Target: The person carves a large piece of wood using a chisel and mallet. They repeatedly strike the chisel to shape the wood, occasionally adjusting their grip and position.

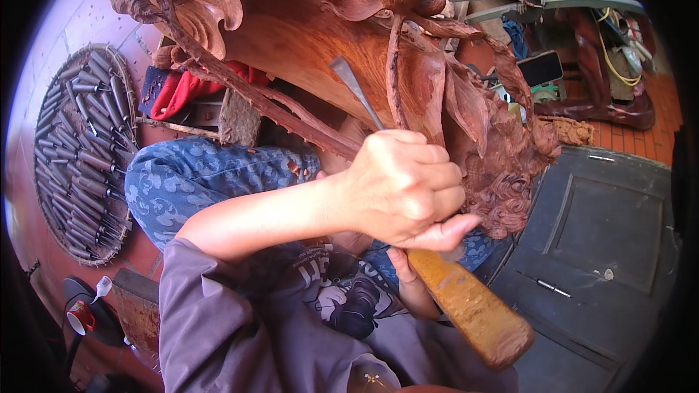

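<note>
Gripping a chisel (354,90), the left hand (404,188) has its fingers (437,175) curled tight; its blade runs up-left against the carving (320,36).

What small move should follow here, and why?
Probably a light tap with the wooden mallet on the chisel: the left hand grips the chisel against the carved wood, and the right hand holds the mallet just below.

Red tile floor (44,196) under me, a round woven tray (51,109) of chisels lying on it (daylight bright), dark panelled door slab (604,225) lying flat to my right.
</note>
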